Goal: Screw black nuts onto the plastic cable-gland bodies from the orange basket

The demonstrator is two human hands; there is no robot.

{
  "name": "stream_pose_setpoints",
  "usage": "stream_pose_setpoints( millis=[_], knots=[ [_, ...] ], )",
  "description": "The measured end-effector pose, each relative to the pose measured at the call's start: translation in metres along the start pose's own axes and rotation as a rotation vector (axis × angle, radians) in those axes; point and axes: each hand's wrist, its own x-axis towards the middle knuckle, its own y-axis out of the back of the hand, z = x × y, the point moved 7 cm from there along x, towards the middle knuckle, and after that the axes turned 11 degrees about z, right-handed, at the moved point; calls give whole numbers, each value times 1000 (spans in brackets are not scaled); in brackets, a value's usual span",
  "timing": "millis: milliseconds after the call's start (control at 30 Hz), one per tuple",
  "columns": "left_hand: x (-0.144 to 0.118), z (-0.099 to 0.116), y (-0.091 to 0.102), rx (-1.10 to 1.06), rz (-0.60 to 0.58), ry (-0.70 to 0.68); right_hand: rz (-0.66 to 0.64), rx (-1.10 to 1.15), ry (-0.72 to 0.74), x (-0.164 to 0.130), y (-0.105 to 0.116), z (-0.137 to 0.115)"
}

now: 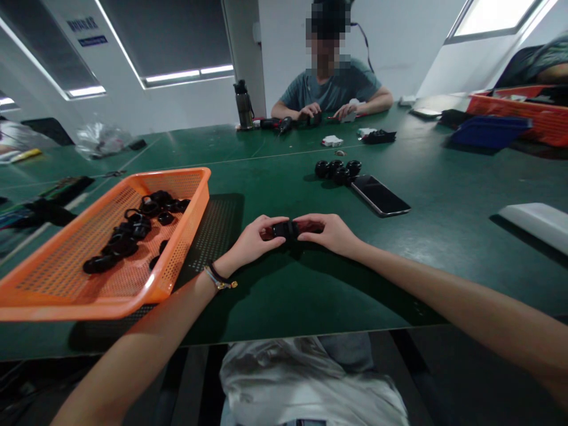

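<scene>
Forearms converge over table (275, 307): left hand (248, 242) and right hand (331, 232) both pinch small black part (285, 229), fingers curled closed, mid-table beside orange basket (186, 248). Even opposing pressure, part kept level, seems advisable.

We find only one place with lettering: two signs on the white slanted wall panel (71, 44) at the upper left. The upper sign (83, 24) carries a row of dark blue characters, too blurred for us to read. Just below it, the small blue rectangular plate (93, 41) bears pale marks that we cannot make out either. We read no brand, label or number on anything lying on the green table (275, 177).
</scene>
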Motion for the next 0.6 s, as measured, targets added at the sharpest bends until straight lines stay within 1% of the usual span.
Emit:
stream_pose_setpoints(
  millis=[333, 600],
  knots=[
    [0, -1, 0, -13, 0, -4, 6, -23, 4, 0, 0, 2],
    [0, 0, 0, -13, -9, 10, 1, -127, 16, 0, 2, -2]
  ],
)
